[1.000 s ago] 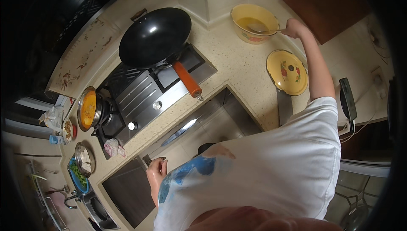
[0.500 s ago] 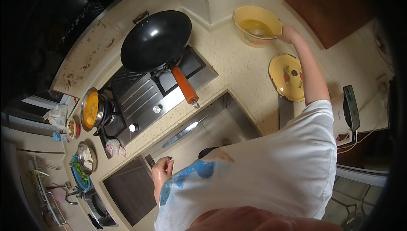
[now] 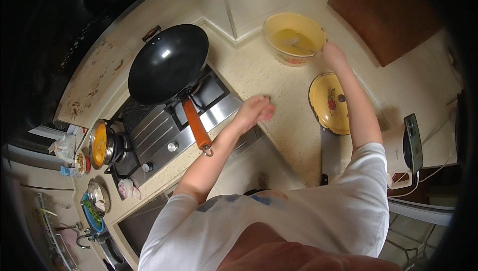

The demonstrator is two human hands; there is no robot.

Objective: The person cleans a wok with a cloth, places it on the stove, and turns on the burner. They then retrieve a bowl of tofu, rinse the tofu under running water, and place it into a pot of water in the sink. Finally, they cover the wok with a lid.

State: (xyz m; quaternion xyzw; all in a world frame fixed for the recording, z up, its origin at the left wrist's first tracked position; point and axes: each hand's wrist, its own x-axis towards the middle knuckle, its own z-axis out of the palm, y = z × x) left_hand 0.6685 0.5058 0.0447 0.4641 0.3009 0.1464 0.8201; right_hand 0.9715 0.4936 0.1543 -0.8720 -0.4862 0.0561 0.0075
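At the far right, my right hand [image 3: 334, 56] is closed around the handle end of a metal spoon [image 3: 303, 48]. The spoon's bowl rests in yellowish liquid inside a cream-yellow enamel basin [image 3: 286, 19]. My left hand [image 3: 255, 111] hovers over the counter edge, right of the stove, fingers curled and somewhat blurred; whatever they hold, if anything, is hidden. A black wok [image 3: 169, 64] with an orange-brown handle [image 3: 195, 124] sits tilted on the far burner, the handle passing close to my left forearm. A yellow enamel lid [image 3: 326, 104] with a floral pattern lies beside my right forearm.
A cleaver [image 3: 330, 151] lies partly under the lid. Left of the gas stove [image 3: 172, 131] stand a pan of orange-yellow food [image 3: 99, 144], a steel bowl [image 3: 98, 196] and a blue basket [image 3: 94, 219] of greens. At right, a phone [image 3: 413, 141] leans on a white appliance [image 3: 397, 159].
My left hand has come up from beside my body to above the counter between stove and basin. The spoon has shifted within the basin, still in my right hand. The whole view has moved slightly.
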